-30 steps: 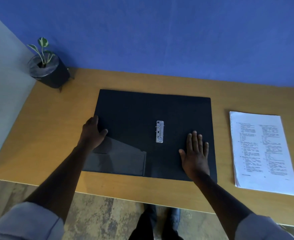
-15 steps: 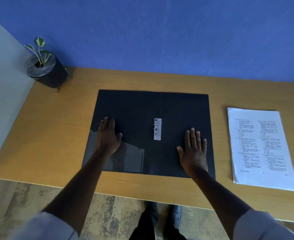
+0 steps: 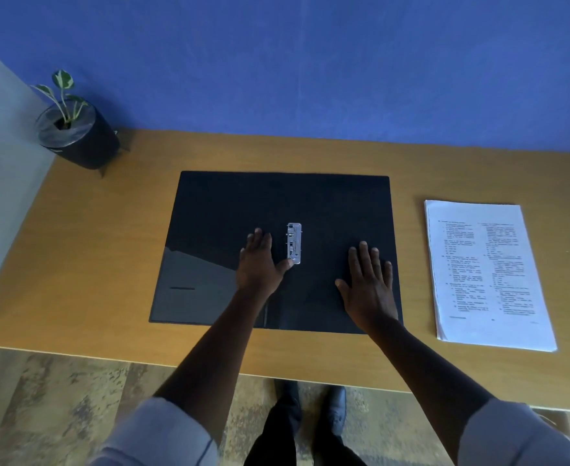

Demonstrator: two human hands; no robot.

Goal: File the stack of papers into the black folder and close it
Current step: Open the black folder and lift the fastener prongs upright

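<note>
The black folder (image 3: pixel 310 203) lies open and flat in the middle of the wooden desk (image 3: pixel 108 264). A silver metal clip (image 3: pixel 294 243) sits at its centre fold. My left hand (image 3: pixel 260 264) rests flat on the folder just left of the clip, its thumb touching the clip's lower end. Flat on the folder's right half lies my right hand (image 3: pixel 369 284), fingers spread. Neither hand holds anything. The stack of printed papers (image 3: pixel 488 274) lies on the desk to the right of the folder, apart from it.
A small plant in a black pot (image 3: pixel 76 132) stands at the desk's back left corner. A blue wall runs behind the desk. The desk's front edge is near me, with the floor and my shoes (image 3: pixel 335 408) below it.
My left hand has slid right from the folder's left edge across the left half to the metal clip. My right hand has stayed flat on the right half.
</note>
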